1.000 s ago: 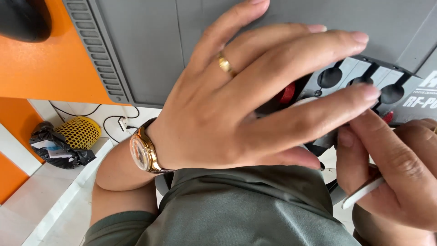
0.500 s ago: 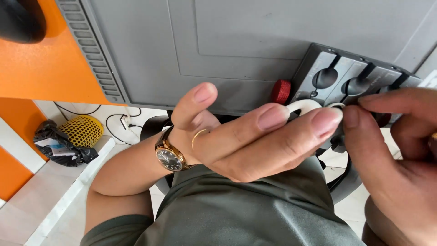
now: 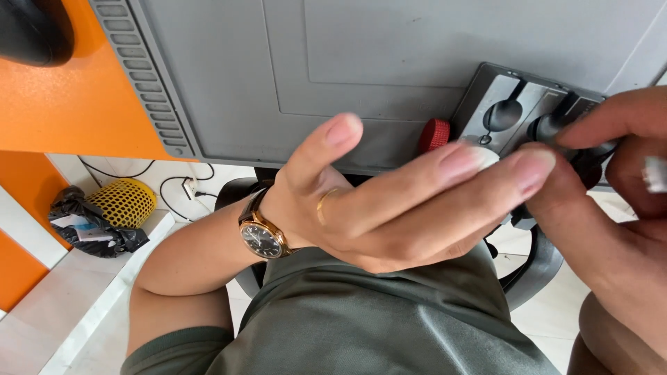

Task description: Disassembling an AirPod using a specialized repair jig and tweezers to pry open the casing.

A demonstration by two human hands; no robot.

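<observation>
both hands: i see them meeting at the grey panel (image 3: 528, 104).
left hand (image 3: 389, 208): open, fingers extended, holding nothing.
right hand (image 3: 611, 208): pinching a small white piece (image 3: 654, 173).
progress: unclear; knob (image 3: 501, 114) not gripped.

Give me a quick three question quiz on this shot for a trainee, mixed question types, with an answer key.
1. True or false: the left hand wears a gold ring and a wristwatch.
2. What colour is the round knob beside the dark grey tray? A blue, B red, C green.
3. What lies at the lower left by the black bag?

Key: 1 true. 2 B. 3 a yellow mesh basket. The right hand reaches to the tray.
</observation>
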